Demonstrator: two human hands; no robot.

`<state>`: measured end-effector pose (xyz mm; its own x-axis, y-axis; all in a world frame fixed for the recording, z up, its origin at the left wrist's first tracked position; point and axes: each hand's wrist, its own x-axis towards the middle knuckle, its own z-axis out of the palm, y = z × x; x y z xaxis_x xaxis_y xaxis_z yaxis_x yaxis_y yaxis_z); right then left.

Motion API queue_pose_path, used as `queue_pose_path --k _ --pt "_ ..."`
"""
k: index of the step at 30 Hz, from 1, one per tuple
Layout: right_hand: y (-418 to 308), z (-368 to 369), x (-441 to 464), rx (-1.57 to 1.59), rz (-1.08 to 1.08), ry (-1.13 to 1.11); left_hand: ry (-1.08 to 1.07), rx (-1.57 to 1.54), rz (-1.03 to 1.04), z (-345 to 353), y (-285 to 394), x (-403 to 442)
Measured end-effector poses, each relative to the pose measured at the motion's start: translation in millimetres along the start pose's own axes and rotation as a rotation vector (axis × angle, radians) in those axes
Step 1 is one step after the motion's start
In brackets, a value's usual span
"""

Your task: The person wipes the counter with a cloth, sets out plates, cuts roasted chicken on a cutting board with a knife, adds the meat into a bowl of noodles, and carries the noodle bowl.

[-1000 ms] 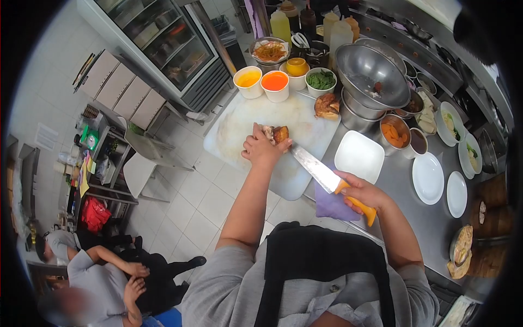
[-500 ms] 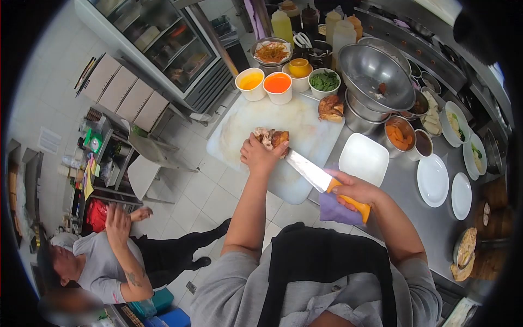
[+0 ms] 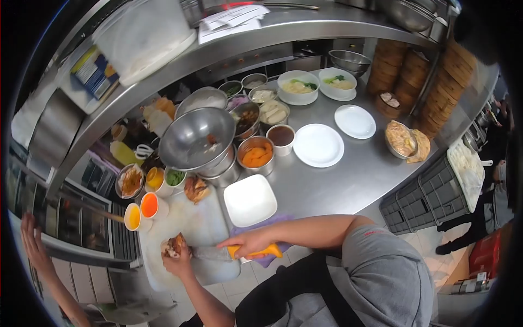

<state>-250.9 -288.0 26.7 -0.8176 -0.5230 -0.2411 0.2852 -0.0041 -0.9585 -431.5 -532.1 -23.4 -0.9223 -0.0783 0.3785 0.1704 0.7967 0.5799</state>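
On the white cutting board (image 3: pixel 155 272), my left hand (image 3: pixel 178 264) is closed on a piece of browned roast meat (image 3: pixel 174 245). My right hand (image 3: pixel 249 243) grips the orange handle of a knife (image 3: pixel 213 253), whose blade lies over the board and points at the meat. Another browned piece of meat (image 3: pixel 195 189) rests at the board's far edge. Just beyond my right hand sits a square white plate (image 3: pixel 250 200). A purple cloth (image 3: pixel 268 257) lies partly under my right hand and forearm.
Cups of yellow sauce (image 3: pixel 132 217) and orange sauce (image 3: pixel 149 205) stand at the board's left. Behind are a large steel bowl (image 3: pixel 190 143), carrots (image 3: pixel 257 156) and a round plate (image 3: pixel 318 145). Another person's hand (image 3: pixel 35 242) is at far left; a person (image 3: pixel 498 204) stands at far right.
The view has swung right, bringing the steamer baskets and overhead shelf into sight. My left hand remains on the meat and my right hand on the knife. Another person's arm is now raised at far left.
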Motion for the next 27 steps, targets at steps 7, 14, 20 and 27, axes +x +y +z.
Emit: queue_pose_path --k 7,14,20,27 --pt "-54 -27 -164 -0.018 -0.004 0.037 -0.106 -0.244 0.169 -41 155 -52" --pt "-74 -84 -392 0.093 0.000 0.444 -0.159 -0.382 0.502 59 402 -124" --pt "-61 -148 -531 0.162 -0.014 0.793 -0.545 -0.282 0.591 144 625 -193" --pt "-39 -217 -578 0.225 -0.029 0.951 -0.656 -0.361 0.667 239 750 -243"
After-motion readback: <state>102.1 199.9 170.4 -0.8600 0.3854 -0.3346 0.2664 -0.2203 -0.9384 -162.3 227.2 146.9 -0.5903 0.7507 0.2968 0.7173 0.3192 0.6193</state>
